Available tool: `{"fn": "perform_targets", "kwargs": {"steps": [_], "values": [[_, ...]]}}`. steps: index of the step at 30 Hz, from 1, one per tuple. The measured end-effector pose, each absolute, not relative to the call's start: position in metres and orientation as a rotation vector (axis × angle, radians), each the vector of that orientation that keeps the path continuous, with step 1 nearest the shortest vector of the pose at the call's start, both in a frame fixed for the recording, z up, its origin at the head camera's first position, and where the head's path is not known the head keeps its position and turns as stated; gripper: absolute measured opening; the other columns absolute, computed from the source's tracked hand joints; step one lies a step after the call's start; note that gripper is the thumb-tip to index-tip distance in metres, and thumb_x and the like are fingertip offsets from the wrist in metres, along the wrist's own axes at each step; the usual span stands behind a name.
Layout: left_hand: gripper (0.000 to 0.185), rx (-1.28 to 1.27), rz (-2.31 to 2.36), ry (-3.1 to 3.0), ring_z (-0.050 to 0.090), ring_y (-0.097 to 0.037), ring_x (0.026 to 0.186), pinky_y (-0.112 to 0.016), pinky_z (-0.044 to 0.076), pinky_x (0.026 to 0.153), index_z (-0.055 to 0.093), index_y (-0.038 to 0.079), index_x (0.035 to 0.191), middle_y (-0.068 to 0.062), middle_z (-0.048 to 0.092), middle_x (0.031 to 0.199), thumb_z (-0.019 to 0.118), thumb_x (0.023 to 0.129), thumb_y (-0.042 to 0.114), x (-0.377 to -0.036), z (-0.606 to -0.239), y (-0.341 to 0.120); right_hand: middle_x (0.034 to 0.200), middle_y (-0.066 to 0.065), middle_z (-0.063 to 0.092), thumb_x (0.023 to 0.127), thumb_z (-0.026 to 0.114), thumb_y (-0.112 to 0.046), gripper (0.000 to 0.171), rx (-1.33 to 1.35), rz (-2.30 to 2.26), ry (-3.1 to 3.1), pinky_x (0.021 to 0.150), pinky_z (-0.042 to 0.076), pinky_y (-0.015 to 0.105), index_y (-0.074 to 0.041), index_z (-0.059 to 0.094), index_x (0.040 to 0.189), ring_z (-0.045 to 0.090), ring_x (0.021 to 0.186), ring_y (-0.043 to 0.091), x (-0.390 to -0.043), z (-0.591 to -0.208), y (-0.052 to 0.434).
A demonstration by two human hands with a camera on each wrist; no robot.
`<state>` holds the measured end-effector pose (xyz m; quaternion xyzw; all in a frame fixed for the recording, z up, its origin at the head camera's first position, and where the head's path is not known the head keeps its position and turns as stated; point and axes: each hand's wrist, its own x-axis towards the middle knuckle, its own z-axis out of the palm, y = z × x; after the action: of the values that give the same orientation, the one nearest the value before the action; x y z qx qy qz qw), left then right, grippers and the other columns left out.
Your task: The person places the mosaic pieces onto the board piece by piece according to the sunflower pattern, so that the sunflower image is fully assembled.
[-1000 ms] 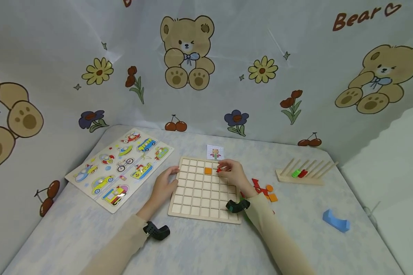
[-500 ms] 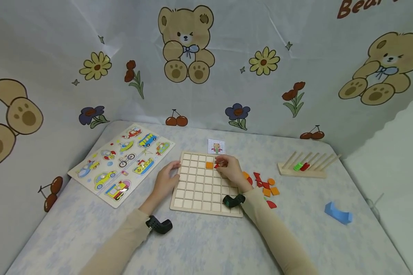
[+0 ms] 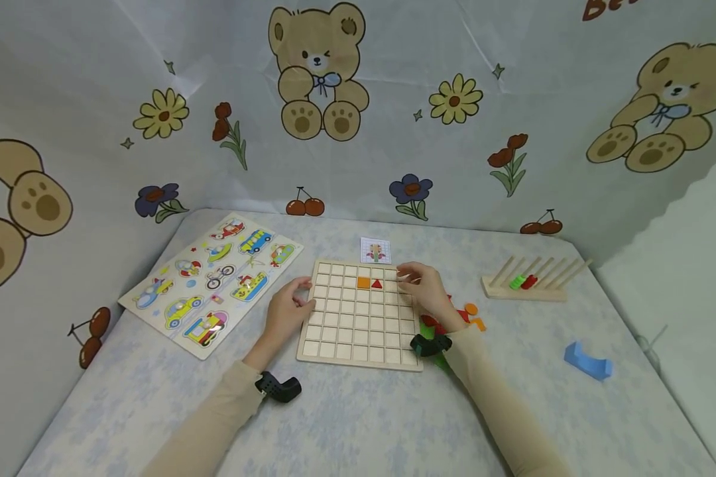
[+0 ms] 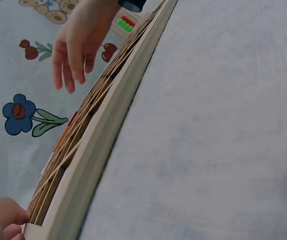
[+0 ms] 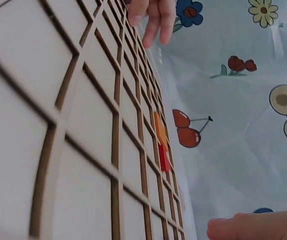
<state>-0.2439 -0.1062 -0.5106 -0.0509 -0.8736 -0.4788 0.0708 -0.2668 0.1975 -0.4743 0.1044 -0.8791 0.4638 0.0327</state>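
A wooden grid board (image 3: 358,331) lies on the table, divided into small square cells. An orange square tile (image 3: 364,283) sits in an upper cell, with a red triangle tile (image 3: 377,284) in the cell to its right. My left hand (image 3: 286,311) holds the board's left edge; in the left wrist view its fingertips (image 4: 17,212) touch the rim. Above the board's upper right part is my right hand (image 3: 426,288), fingers loosely bent and nothing visible between them. Loose red tiles (image 3: 432,323), partly hidden by the right arm, lie beside the board.
A small pattern card (image 3: 375,250) lies behind the board. To the left is a vehicle picture puzzle (image 3: 215,285). On the right stand a wooden peg rack (image 3: 525,291) with green and red beads and a blue curved block (image 3: 588,361). An orange disc (image 3: 471,309) lies nearer.
My right hand has let go of the red triangle tile, which now lies in its cell, and moved right to the board's edge. My left hand stays at the left edge.
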Motion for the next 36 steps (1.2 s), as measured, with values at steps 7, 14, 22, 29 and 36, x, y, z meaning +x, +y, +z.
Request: {"fn": "perform_targets", "kwargs": {"steps": [7, 14, 22, 29, 36], "values": [[0.047, -0.167, -1.493, -2.6, 0.053, -0.009, 0.065, -0.019, 0.042, 0.06, 0.059, 0.008, 0.126, -0.008, 0.068, 0.113, 0.07, 0.081, 0.008, -0.245, -0.51, -0.106, 0.11, 0.026, 0.065, 0.086, 0.065, -0.002, 0.036, 0.129, 1.299, -2.739, 0.082, 0.052, 0.045, 0.005, 0.06, 0.121, 0.061, 0.094, 0.037, -0.254, -0.474, 0.253], [0.048, -0.173, -1.527, -2.564, 0.051, -0.005, 0.061, -0.017, 0.042, 0.058, 0.06, 0.005, 0.125, -0.011, 0.069, 0.111, 0.072, 0.078, 0.005, -0.243, -0.507, -0.108, 0.111, 0.028, 0.063, 0.086, 0.066, -0.003, 0.038, 0.001, 1.36, -2.807, 0.075, 0.053, 0.026, 0.007, 0.058, 0.122, 0.061, 0.095, 0.034, -0.245, -0.484, 0.278], [0.048, -0.185, -1.566, -2.557, 0.052, -0.006, 0.061, -0.018, 0.042, 0.059, 0.06, 0.007, 0.125, -0.011, 0.069, 0.11, 0.072, 0.079, 0.004, -0.243, -0.506, -0.106, 0.102, 0.026, 0.067, 0.079, 0.072, 0.0, 0.036, 0.043, 1.217, -2.738, 0.071, 0.052, 0.023, 0.007, 0.063, 0.114, 0.061, 0.084, 0.03, -0.244, -0.491, 0.274], [0.049, -0.18, -1.58, -2.564, 0.052, -0.007, 0.061, -0.018, 0.042, 0.058, 0.06, 0.007, 0.125, -0.011, 0.069, 0.11, 0.073, 0.079, 0.005, -0.243, -0.505, -0.104, 0.106, 0.025, 0.066, 0.083, 0.069, -0.001, 0.034, 0.007, 1.211, -2.715, 0.076, 0.053, 0.031, 0.006, 0.062, 0.116, 0.061, 0.09, 0.033, -0.242, -0.493, 0.278], [0.049, -0.2, -1.582, -2.556, 0.051, -0.008, 0.061, -0.018, 0.041, 0.058, 0.059, 0.005, 0.126, -0.013, 0.068, 0.111, 0.072, 0.079, 0.003, -0.242, -0.505, -0.105, 0.107, 0.026, 0.066, 0.083, 0.07, -0.003, 0.038, 0.014, 1.258, -2.71, 0.07, 0.049, 0.015, 0.007, 0.061, 0.118, 0.062, 0.089, 0.033, -0.243, -0.497, 0.282]]}}
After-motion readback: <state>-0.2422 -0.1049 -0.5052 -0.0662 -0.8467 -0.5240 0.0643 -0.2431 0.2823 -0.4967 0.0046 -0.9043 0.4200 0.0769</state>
